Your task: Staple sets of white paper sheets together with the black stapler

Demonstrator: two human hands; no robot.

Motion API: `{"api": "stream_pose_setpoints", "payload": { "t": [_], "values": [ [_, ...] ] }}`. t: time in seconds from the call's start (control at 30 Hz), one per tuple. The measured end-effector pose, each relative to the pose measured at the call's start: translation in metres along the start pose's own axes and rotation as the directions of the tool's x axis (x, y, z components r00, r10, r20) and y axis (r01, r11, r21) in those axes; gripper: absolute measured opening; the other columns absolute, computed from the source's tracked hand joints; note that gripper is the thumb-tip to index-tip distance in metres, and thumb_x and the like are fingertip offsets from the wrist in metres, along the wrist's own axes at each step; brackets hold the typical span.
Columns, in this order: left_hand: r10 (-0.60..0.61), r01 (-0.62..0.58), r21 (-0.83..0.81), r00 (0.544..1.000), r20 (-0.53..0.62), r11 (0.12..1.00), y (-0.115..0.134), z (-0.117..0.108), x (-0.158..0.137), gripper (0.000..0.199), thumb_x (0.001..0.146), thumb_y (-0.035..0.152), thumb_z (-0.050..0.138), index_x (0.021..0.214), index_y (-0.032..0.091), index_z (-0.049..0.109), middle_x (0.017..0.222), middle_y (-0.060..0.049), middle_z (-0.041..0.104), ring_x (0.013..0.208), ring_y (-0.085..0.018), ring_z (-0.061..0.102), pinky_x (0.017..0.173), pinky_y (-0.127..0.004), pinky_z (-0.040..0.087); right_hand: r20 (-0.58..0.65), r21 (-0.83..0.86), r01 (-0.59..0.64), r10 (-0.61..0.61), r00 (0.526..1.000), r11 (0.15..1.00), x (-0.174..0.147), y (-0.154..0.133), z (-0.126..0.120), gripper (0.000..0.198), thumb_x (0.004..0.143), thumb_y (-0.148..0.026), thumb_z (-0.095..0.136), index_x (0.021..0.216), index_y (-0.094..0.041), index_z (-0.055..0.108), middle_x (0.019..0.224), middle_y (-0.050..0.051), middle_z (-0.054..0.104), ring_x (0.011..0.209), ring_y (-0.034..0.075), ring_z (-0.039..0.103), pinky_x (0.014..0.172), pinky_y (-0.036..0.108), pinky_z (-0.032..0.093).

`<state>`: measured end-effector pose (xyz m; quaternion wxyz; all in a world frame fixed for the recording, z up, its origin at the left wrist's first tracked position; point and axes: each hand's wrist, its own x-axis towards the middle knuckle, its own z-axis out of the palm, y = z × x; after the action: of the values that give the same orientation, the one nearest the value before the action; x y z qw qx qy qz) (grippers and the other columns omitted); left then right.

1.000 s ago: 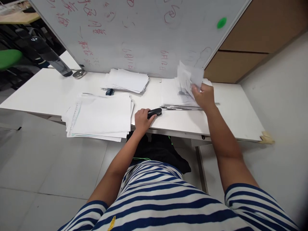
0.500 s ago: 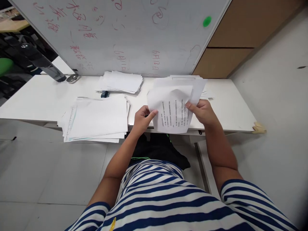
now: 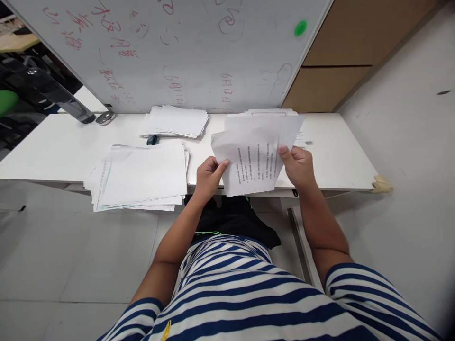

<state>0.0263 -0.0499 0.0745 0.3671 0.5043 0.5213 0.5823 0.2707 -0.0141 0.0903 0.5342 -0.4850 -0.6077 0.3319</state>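
Printed sheets of paper point(image 3: 252, 154) are held up above the front edge of the white table, lines of small text facing me. My left hand point(image 3: 210, 176) pinches their left edge, thumb on top and fingers behind. On the right side, my right hand point(image 3: 297, 166) grips the sheets with its thumb on the front. Behind them lies a stack of paper point(image 3: 261, 113) at the back of the table, partly covered by the held sheets. To the left of my left hand is a larger paper stack point(image 3: 142, 175), jutting over the table's front edge.
Another paper stack point(image 3: 176, 121) lies by the whiteboard point(image 3: 199, 57), with a small dark object point(image 3: 152, 140) beside it. A computer mouse point(image 3: 105, 118) and a dark bottle point(image 3: 60, 90) are at the back left. The white table point(image 3: 337, 156) has a taped right corner point(image 3: 382, 183).
The front sheet has shifted slightly left and tilted, its top now flatter. My right thumb has moved a little up and right toward the sheets' right edge. Both hands keep their hold.
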Motion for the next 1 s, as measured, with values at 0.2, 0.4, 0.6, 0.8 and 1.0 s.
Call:
{"api": "stream_pose_setpoints", "payload": {
  "t": [0.2,0.4,0.6,0.8,1.0],
  "values": [
    [0.11,-0.109,0.019,0.99,-0.09,0.994,-0.001,0.008,0.006,0.043,0.075,0.051,0.075,0.067,0.021,0.045,0.064,0.005,0.046,0.059,-0.009,0.045,0.058,-0.024,0.04,0.017,0.192,0.028,-0.032,0.999,0.981,-0.015,-0.006,0.033,0.067,0.079,-0.064,0.065,0.132,-0.027,0.05,0.126,0.008,0.064,0.122,0.025,0.058,0.106,0.041,0.048],
    [0.081,-0.07,-0.101,0.99,0.114,0.992,-0.013,0.025,0.021,0.038,0.077,0.053,0.072,0.09,0.019,0.06,0.086,-0.002,0.064,0.076,-0.013,0.06,0.07,-0.026,0.048,-0.138,0.224,-0.012,0.044,0.989,0.974,-0.017,0.004,0.051,0.065,0.081,-0.057,0.065,0.135,-0.031,0.042,0.115,0.006,0.067,0.111,0.022,0.064,0.099,0.04,0.052],
    [-0.07,0.116,-0.183,0.969,0.239,0.976,-0.038,0.034,0.023,0.044,0.08,0.054,0.067,0.106,0.019,0.068,0.109,-0.007,0.072,0.105,-0.022,0.064,0.095,-0.035,0.047,-0.143,0.434,-0.086,0.162,0.976,0.897,-0.032,0.031,0.069,0.065,0.079,-0.054,0.067,0.134,-0.025,0.049,0.123,0.008,0.066,0.117,0.024,0.061,0.108,0.044,0.043],
    [-0.123,0.175,-0.173,0.954,0.273,0.969,-0.043,0.03,0.021,0.043,0.079,0.052,0.07,0.107,0.019,0.07,0.113,-0.008,0.072,0.109,-0.024,0.065,0.096,-0.037,0.048,-0.139,0.338,-0.048,0.1,0.985,0.94,-0.043,0.031,0.068,0.06,0.082,-0.055,0.063,0.132,-0.026,0.051,0.128,0.009,0.063,0.12,0.024,0.059,0.107,0.042,0.043],
    [-0.169,0.217,-0.165,0.95,0.262,0.962,-0.05,0.033,0.012,0.044,0.077,0.05,0.072,0.105,0.018,0.071,0.113,-0.01,0.072,0.107,-0.025,0.065,0.095,-0.039,0.049,-0.191,0.242,-0.108,0.156,0.969,0.964,-0.052,0.046,0.077,0.05,0.082,-0.051,0.063,0.124,-0.026,0.053,0.121,0.007,0.065,0.116,0.023,0.059,0.106,0.042,0.044]
  ]
}}
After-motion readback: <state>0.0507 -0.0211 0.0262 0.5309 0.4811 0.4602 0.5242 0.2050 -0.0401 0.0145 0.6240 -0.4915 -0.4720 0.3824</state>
